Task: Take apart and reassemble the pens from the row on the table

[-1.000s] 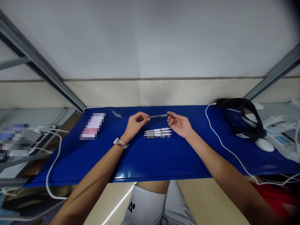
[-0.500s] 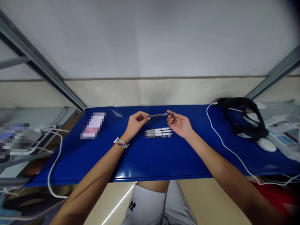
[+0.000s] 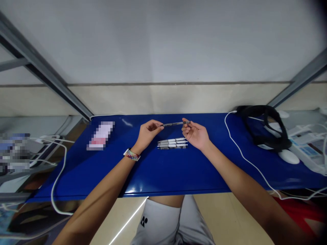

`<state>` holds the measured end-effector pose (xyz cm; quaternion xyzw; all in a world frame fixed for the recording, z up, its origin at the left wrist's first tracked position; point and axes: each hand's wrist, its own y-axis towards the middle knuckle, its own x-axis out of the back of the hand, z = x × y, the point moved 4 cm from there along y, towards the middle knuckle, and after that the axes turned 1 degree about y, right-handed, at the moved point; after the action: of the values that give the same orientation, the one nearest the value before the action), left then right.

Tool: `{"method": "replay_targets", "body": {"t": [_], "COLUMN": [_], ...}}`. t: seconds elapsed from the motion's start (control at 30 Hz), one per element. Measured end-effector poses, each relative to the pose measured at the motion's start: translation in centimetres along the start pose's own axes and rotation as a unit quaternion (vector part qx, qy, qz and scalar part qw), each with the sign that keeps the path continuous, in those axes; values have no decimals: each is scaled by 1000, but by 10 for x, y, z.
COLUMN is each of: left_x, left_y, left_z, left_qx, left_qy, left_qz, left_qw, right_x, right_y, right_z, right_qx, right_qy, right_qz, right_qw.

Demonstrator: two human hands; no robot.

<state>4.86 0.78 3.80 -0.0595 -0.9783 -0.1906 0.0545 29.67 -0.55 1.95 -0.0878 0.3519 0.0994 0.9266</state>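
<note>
Pen (image 3: 174, 124) pinched endwise between both hands, lifted slightly higher than before

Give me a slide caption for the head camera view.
Both hands hold a dark pen above three white pens on a blue table.

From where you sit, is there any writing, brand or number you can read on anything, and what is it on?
No words or numbers can be read.
Shorts: a small dark logo mark, no letters.
Pens on the table and the pen in hand: any print too small.
Pixelated object: blurred out.
Boxes at the right: labels too blurred.
</note>
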Motion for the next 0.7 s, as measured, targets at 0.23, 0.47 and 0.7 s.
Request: {"method": "replay_targets", "body": {"t": [0.23, 0.47, 0.7], "left_x": [0, 0, 1], "left_y": [0, 1, 1], "left_z": [-1, -1, -1], "left_qx": [4, 5, 5], "left_qy": [-4, -7, -11], "left_qz": [-4, -8, -10], "left_qw": [1000, 1000, 1000], "right_x": [-3, -2, -3], "right_y": [-1, -2, -4], "right_z": [0, 0, 1], "right_qx": [3, 8, 25], "right_qy": [12, 0, -17], "right_qz": [-8, -5, 1], "right_qw": [1000, 1000, 1000]}}
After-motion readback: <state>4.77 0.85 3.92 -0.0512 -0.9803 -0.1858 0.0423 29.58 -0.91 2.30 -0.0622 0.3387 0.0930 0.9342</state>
